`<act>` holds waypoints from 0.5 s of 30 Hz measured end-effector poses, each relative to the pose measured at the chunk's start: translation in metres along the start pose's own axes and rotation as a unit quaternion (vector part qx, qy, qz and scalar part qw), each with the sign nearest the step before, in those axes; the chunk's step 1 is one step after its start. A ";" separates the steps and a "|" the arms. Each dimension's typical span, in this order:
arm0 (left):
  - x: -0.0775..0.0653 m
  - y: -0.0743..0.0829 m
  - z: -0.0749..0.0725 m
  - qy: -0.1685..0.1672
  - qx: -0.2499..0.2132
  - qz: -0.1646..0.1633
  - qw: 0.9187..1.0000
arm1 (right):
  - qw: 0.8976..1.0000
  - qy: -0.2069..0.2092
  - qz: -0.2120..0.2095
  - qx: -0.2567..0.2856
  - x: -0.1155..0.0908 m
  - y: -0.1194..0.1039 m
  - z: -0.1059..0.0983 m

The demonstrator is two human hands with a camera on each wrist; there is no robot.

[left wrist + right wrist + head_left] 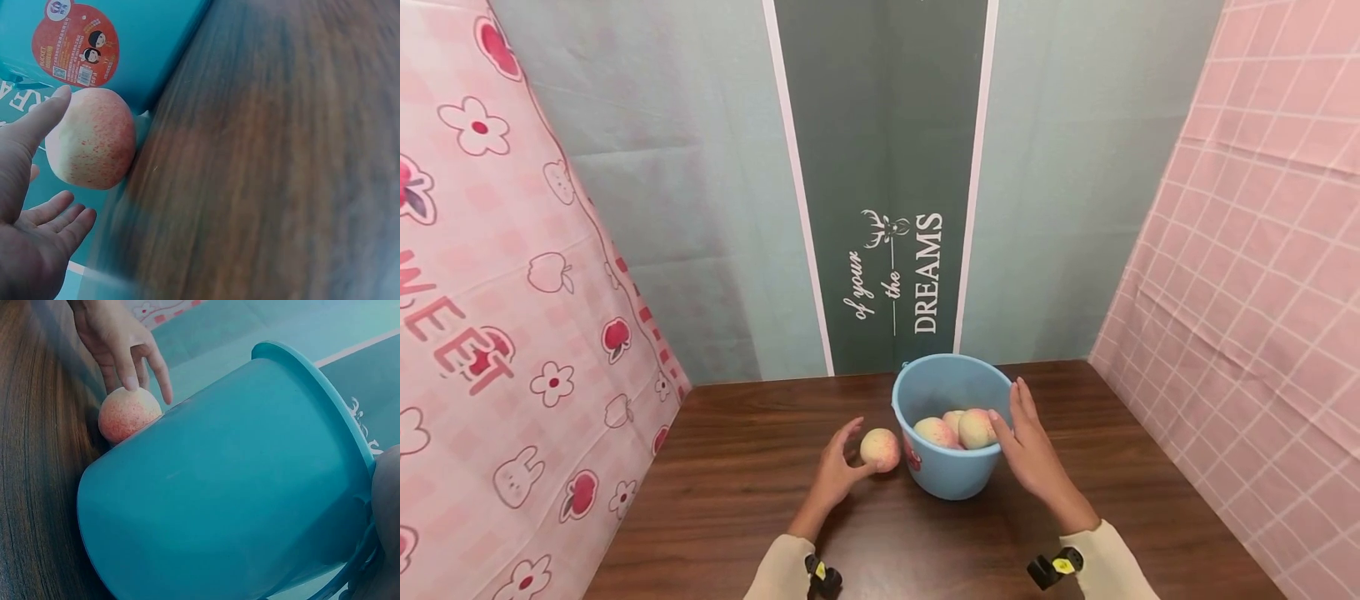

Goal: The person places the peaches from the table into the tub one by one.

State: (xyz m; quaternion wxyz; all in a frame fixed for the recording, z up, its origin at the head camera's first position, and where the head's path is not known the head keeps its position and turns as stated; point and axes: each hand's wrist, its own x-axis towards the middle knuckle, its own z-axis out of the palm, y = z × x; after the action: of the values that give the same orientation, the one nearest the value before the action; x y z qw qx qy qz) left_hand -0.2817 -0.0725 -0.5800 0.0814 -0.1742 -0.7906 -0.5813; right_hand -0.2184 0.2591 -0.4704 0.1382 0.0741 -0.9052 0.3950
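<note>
A peach [880, 450] with a red blush sits on the table just left of a light blue bucket [951, 475]. My left hand [838, 471] is spread around that peach from the left. Its thumb touches the peach [94, 139], while the other fingers stand apart from it in the left wrist view. Inside the bucket lie several peaches [976, 428]. At the bucket's right rim is my right hand [1033, 450], fingers straight along the outside and thumb over the rim near the peaches. Only a sliver of the right hand [387, 494] shows in the right wrist view.
The brown wooden table [737, 500] ends at a grey-green backdrop [677, 250] behind the bucket. Pink printed cloth [550, 333] hangs on the left, pink checked cloth [1262, 292] on the right. A round red sticker [75, 47] is on the bucket's side.
</note>
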 end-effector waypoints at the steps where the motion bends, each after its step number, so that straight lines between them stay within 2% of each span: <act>1: 0.000 -0.001 0.001 -0.002 0.000 0.000 1.000 | 1.000 0.000 0.000 0.000 0.000 0.000 0.000; 9: 0.000 -0.006 0.006 -0.018 0.012 -0.011 1.000 | 1.000 0.001 0.000 -0.001 -0.001 0.001 0.001; 15: 0.000 -0.006 0.009 -0.025 0.010 -0.006 1.000 | 1.000 0.003 -0.002 0.002 -0.002 0.003 0.003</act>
State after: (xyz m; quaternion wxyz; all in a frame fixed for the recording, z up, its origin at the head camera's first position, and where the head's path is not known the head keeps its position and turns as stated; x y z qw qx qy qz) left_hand -0.2831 -0.0655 -0.5886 0.0596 -0.1828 -0.7993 -0.5693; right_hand -0.2180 0.2592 -0.4745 0.1416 0.0753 -0.9038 0.3968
